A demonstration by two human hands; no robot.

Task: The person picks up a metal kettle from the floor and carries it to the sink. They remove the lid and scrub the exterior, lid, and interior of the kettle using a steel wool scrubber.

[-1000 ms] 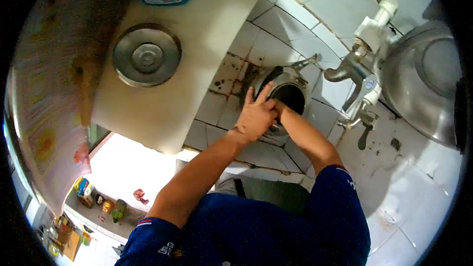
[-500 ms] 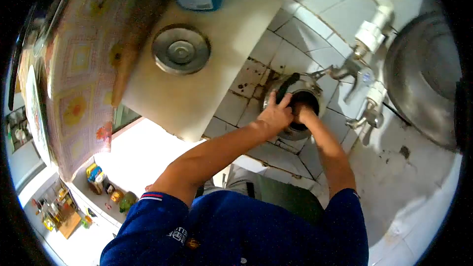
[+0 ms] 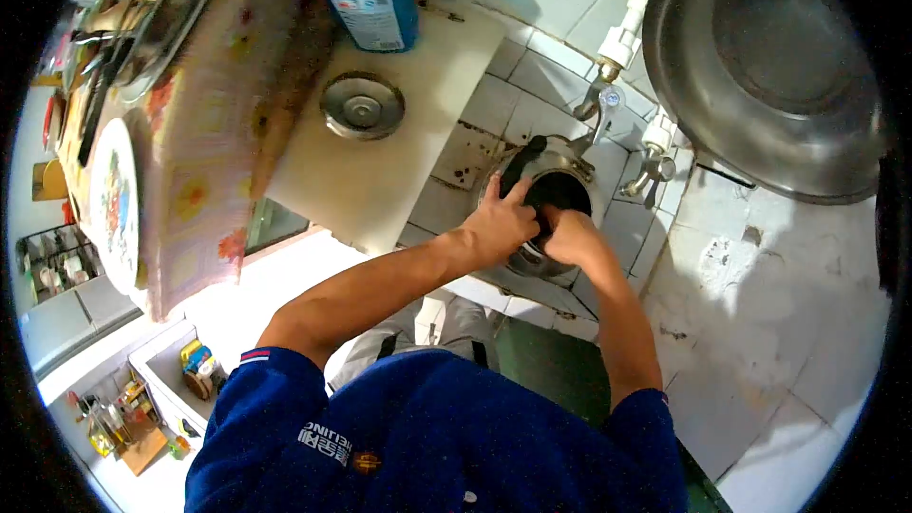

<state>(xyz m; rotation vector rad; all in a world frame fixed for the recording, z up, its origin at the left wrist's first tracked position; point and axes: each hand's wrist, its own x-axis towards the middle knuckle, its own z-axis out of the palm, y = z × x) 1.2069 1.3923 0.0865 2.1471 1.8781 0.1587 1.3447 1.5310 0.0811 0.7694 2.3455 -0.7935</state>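
Note:
A metal kettle [image 3: 562, 154] with a black handle [image 3: 519, 165] stands in the tiled basin, its round mouth facing up. My left hand [image 3: 502, 226] grips the near-left side of its rim, two fingers stretched toward the handle. At the near edge of the mouth is my right hand [image 3: 576, 239], its fingers reaching down inside. The dark interior hides those fingertips and anything in them. On the pale board to the left lies a round metal lid [image 3: 363, 106], apart from both hands.
A blue bottle [image 3: 380, 14] stands at the back of the board [image 3: 418, 123]. Behind the kettle, a tap [image 3: 603, 109] comes off white wall pipes, with another tap [image 3: 655, 169] beside it. A large metal pan [image 3: 703, 104] occupies the right. Cloth-covered shelving [image 3: 199, 152] rises at left.
My right hand has come partly up out of the kettle, so more of its back shows. My left hand keeps its hold on the rim. The camera view has shifted.

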